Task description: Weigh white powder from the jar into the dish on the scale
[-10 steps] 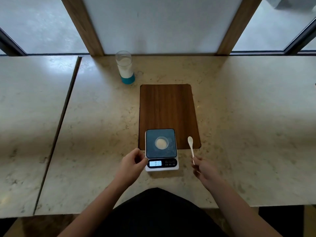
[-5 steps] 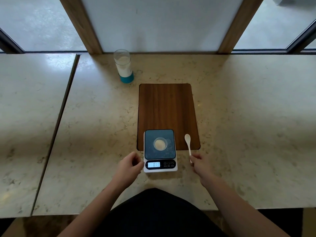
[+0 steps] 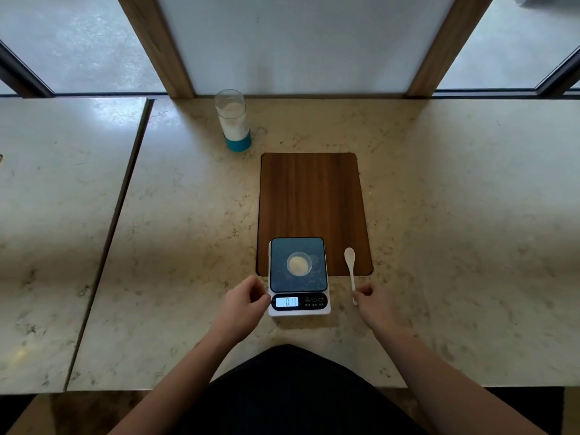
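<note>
A white scale (image 3: 299, 307) with a dark platform sits at the near end of a wooden board (image 3: 310, 196). Its display reads 013. A small clear dish (image 3: 299, 264) with a mound of white powder stands in the middle of the platform. The powder jar (image 3: 233, 120), clear with a teal base and no lid, stands far back to the left. A white spoon (image 3: 350, 262) lies to the right of the scale, its bowl on the board. My right hand (image 3: 375, 304) pinches the near end of its handle. My left hand (image 3: 243, 304) is curled against the scale's left front corner, holding nothing.
The marble table (image 3: 455, 230) has a seam (image 3: 125, 196) running along its left part. Wooden window posts (image 3: 157, 42) and frosted panes rise behind the far edge. The table's front edge (image 3: 470, 386) is close to my body.
My right hand has lowered the spoon until it lies on the board and table beside the scale. My left hand has stayed by the scale's left corner. The display reading has changed.
</note>
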